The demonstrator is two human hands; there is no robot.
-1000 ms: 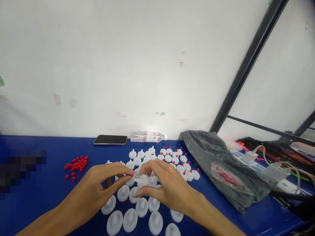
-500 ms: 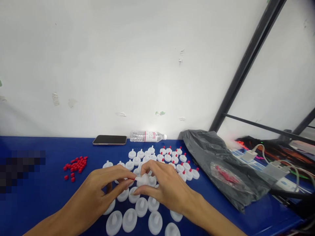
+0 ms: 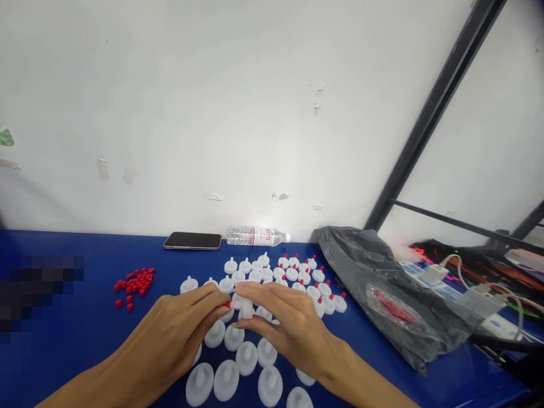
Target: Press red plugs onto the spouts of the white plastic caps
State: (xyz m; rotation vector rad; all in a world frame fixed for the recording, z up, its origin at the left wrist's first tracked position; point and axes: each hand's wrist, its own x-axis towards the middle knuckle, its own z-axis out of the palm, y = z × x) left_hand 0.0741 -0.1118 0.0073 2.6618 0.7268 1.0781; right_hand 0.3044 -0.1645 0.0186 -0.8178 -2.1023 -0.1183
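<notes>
- Since the earlier frame, the held white lid (image 3: 247,308) has turned more edge-on, the fingers of the right hand (image 3: 293,328) have straightened over it, and the gap between thumb and fingers of the left hand (image 3: 168,334) has closed.
- Left grip: pinched on a small red cap (image 3: 228,305) at the lid's nozzle tip; how far the cap is seated cannot be told.
- Right grip: closed on the disc, fingers above and thumb below.
- Both hands hold the lid and cap just above the bench (image 3: 55,351), over uncapped white lids (image 3: 226,381) with their nozzles up.
- Beyond the right hand, red-tipped lids (image 3: 318,275) stand grouped beside the grey plastic bag (image 3: 361,266), on which lies a clear packet (image 3: 395,309) of red pieces.
- Loose red caps (image 3: 142,280) lie scattered left of the left hand.
- Near the wall (image 3: 182,113), a phone (image 3: 192,241) lies beside a clear bottle (image 3: 257,236) on its side.
</notes>
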